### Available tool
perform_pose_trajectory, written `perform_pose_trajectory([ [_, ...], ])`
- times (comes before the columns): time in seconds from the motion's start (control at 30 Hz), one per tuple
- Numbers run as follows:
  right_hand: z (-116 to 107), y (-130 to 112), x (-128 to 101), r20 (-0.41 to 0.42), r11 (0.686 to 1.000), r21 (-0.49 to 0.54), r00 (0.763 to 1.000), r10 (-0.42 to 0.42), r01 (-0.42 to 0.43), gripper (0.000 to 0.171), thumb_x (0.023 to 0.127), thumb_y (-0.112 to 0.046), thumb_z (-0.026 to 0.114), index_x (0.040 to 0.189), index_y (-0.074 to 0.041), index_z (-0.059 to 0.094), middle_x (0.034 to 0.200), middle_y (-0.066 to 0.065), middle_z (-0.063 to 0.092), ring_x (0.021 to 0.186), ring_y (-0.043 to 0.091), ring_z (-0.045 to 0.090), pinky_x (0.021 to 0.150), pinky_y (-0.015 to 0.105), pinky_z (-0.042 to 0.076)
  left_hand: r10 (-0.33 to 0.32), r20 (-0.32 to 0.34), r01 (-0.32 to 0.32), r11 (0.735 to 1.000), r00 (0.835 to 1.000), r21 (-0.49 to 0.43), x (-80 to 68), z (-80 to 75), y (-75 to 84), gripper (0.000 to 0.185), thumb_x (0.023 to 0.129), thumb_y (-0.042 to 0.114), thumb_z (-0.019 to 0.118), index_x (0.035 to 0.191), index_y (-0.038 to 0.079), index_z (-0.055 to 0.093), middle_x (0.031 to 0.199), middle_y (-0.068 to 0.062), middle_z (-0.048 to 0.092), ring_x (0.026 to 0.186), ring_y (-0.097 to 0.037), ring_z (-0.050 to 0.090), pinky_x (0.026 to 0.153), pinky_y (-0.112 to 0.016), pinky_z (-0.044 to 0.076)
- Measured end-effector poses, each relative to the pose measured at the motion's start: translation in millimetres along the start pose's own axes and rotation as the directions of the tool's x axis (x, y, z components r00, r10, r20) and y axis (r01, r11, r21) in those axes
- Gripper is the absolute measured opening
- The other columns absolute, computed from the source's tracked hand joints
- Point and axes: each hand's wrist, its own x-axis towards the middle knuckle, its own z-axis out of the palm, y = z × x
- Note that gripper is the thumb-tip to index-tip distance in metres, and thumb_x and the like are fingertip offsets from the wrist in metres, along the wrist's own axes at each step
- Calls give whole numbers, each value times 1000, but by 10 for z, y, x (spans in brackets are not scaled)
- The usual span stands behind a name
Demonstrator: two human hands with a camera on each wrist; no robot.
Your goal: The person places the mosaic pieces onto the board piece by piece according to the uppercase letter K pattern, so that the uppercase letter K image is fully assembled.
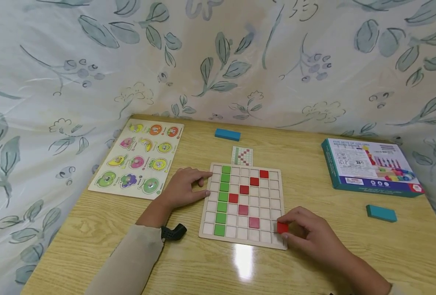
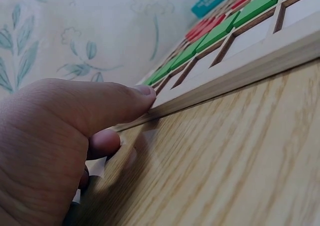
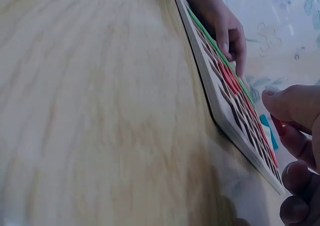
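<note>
A person's right hand (image 1: 310, 235), low and right of centre in the head view, pinched a small red tile (image 1: 282, 227) between thumb and fingertips, holding it just over the lower right corner of a wooden grid board (image 1: 279, 192), apparently to seat it in an open square. The left hand (image 1: 182, 188), fingers fairly straight and holding nothing, pressed against the board's left edge at mid-frame, seemingly to keep it from sliding. On the board, a green column (image 1: 223, 199) ran down the left side and a line of red tiles (image 1: 249, 196) slanted across the middle. A small pattern card (image 1: 242, 156) lay just above the board. A fruit puzzle (image 1: 138, 157) sat at left, a game box (image 1: 369, 166) at right, and two teal blocks (image 1: 227, 134) (image 1: 381, 213) lay apart on the wooden table (image 1: 314, 266).
</note>
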Motion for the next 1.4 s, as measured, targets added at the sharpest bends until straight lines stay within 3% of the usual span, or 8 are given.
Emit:
perform_pose_trajectory([
  [0.53, 164, -119, 45, 41, 995, 78, 997, -62, 59, 33, 90, -17, 88, 118, -29, 77, 101, -16, 62, 65, 3, 47, 57, 19, 40, -17, 11, 17, 1000, 1000, -2, 10, -6, 1, 53, 90, 40, 83, 138, 20, 74, 90, 14, 57, 86, -12, 50, 87, -41, 36],
  [0.87, 243, -134, 75, 65, 994, 77, 995, -77, 72, 33, 90, -16, 88, 117, -31, 77, 102, -16, 62, 67, 2, 49, 60, 20, 44, -31, 17, 31, 999, 999, -11, 3, -9, 14, 53, 90, 39, 84, 138, 20, 73, 91, 14, 59, 89, -13, 52, 88, -42, 36],
  [1.17, 287, -133, 89, 98, 998, 50, 995, -34, 29, 30, 91, -22, 88, 116, -34, 77, 104, -17, 64, 72, 3, 51, 61, 20, 45, -30, 21, 31, 999, 999, -10, 15, 1, 17, 53, 90, 39, 84, 139, 20, 73, 90, 14, 59, 88, -13, 52, 88, -42, 36],
  [1.4, 280, -107, 116, 126, 997, 30, 990, -69, 66, 30, 90, -20, 89, 113, -33, 75, 107, -16, 66, 80, 2, 53, 66, 20, 46, -30, 24, 30, 1000, 999, -5, 10, -4, 9, 53, 90, 39, 83, 139, 19, 73, 90, 14, 58, 88, -13, 51, 88, -42, 37],
])
